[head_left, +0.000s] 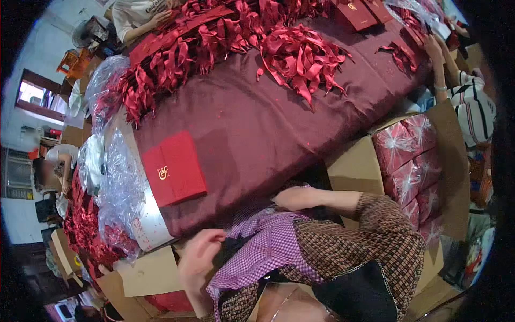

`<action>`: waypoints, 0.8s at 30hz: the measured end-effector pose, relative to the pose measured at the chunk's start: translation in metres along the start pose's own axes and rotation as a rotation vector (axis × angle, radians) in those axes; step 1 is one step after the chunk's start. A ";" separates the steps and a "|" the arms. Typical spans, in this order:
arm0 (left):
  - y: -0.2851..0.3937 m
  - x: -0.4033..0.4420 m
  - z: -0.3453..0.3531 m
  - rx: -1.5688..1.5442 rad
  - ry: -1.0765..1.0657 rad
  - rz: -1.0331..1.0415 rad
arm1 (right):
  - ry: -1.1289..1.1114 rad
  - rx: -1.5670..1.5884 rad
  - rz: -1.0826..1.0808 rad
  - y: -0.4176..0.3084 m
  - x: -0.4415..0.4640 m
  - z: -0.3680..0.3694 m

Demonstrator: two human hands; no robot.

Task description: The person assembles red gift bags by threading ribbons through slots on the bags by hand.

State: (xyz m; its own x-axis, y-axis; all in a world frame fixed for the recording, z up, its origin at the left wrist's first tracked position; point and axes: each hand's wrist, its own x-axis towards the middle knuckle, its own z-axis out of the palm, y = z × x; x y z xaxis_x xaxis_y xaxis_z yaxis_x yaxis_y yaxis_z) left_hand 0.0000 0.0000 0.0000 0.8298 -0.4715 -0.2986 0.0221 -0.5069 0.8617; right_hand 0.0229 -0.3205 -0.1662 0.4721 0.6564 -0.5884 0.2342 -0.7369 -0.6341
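Note:
My left hand (pixel 201 252) is raised in front of the table's near edge, blurred by motion, and its finger positions are unclear. Just beyond it lies a closed red gift box (pixel 179 180) with a gold emblem, on the dark red tablecloth (pixel 252 129). My right hand (pixel 289 198) is low by the table edge, close to my purple checked apron (pixel 263 241). Its fingers are hidden, so whether it holds anything does not show. Farther up the table is a loose pile of red ribbons (pixel 303 61).
An open carton (pixel 450 177) at my right holds plastic-wrapped red packs (pixel 410 166). Another open carton (pixel 147 273) stands at lower left. Clear plastic wrap (pixel 118 182) covers the table's left end. More ribbons (pixel 198 45) and red boxes (pixel 357 15) lie at the far side, where other people work.

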 end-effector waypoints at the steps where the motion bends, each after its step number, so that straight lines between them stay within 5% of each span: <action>1: -0.002 0.003 0.002 0.005 0.021 0.011 | 0.011 -0.081 -0.060 0.004 -0.006 -0.011; 2: -0.002 0.009 -0.004 -0.028 0.208 0.250 | -0.021 -0.078 -0.156 0.012 -0.022 -0.027; 3: -0.001 -0.017 -0.011 -0.088 0.251 0.269 | -0.130 -0.021 -0.206 -0.025 -0.082 -0.032; 5: 0.008 -0.004 -0.037 0.006 0.550 0.122 | 0.077 0.306 -0.364 -0.039 -0.129 -0.099; 6: 0.008 0.011 -0.048 0.039 0.677 0.148 | 0.319 0.216 -0.455 -0.029 -0.139 -0.117; 8: -0.001 0.041 -0.063 -0.019 0.811 0.041 | 0.698 0.115 -0.254 -0.011 -0.152 -0.149; 9: -0.012 0.054 -0.069 -0.019 0.794 0.076 | 0.839 -0.361 -0.088 0.009 -0.152 -0.162; 11: -0.031 0.074 -0.084 0.123 0.693 0.147 | 1.034 -0.741 -0.028 0.044 -0.136 -0.173; 14: -0.030 0.094 -0.085 0.360 0.667 0.179 | 0.953 -0.646 -0.129 0.044 -0.115 -0.207; 17: -0.024 0.112 -0.086 0.671 0.701 0.256 | 1.191 -0.698 -0.268 0.036 -0.067 -0.259; 21: -0.026 0.133 -0.084 0.806 0.697 0.088 | 1.173 -0.714 0.199 0.083 0.005 -0.303; 22: -0.034 0.137 -0.088 0.766 0.672 0.104 | 1.026 -0.634 0.263 0.092 0.010 -0.305; 24: -0.041 0.130 -0.089 0.755 0.672 0.113 | 0.955 -0.690 0.102 0.115 0.007 -0.295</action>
State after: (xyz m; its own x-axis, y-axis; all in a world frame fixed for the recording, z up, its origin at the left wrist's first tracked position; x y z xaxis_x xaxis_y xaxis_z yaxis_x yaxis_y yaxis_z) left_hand 0.1569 0.0241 -0.0378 0.9519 -0.1593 0.2616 -0.2407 -0.9172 0.3174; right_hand 0.3039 -0.4480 -0.0954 0.8905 0.4186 0.1784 0.4298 -0.9025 -0.0281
